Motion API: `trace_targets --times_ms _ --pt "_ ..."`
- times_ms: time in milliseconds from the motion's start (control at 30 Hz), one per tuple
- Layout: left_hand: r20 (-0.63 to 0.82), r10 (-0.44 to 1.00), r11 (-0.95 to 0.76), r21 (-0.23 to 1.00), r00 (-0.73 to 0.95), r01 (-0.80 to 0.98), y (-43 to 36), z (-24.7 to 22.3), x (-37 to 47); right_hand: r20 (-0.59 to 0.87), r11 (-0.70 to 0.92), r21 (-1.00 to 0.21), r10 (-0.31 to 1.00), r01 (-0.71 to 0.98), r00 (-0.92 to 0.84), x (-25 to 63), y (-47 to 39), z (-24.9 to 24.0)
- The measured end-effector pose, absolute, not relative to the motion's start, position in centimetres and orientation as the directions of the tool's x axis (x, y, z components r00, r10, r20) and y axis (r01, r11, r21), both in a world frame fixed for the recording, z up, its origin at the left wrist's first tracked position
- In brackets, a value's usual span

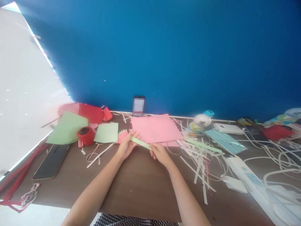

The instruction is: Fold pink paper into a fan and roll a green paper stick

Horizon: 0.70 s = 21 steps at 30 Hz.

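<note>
A narrow light green paper strip [142,143] stretches between my two hands above the dark table. My left hand [126,147] pinches its left end, and a pleated pink paper fan [122,135] shows just behind those fingers. The fan partly hides behind the hand. On the strip's right end, the fingers of my right hand [160,153] are closed. Pink paper sheets [156,128] lie just beyond both hands. A light green paper square [107,132] is to the left of the fan.
Left: red thread spool [86,135], green sheet [68,128], dark phone [52,161], red ribbon. Behind, a small phone [139,106] leans on the blue wall. Right: heaped paper strips [199,157], a bottle [202,120], a blue packet [225,141], white cables and a power strip [249,179].
</note>
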<state>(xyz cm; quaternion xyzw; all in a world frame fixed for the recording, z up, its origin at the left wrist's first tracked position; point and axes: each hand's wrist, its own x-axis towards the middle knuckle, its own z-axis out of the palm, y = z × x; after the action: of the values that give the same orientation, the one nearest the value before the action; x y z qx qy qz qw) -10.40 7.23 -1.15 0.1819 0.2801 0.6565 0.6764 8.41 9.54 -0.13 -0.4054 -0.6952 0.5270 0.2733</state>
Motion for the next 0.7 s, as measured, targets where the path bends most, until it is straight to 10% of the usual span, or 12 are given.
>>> trace_targets --times_ms 700 --pt "-0.147 0.988 0.147 0.738 0.056 -0.658 6.3 -1.1 -8.8 0.418 0.644 -0.629 0.752 0.435 -0.509 7.4 8.2 0.2"
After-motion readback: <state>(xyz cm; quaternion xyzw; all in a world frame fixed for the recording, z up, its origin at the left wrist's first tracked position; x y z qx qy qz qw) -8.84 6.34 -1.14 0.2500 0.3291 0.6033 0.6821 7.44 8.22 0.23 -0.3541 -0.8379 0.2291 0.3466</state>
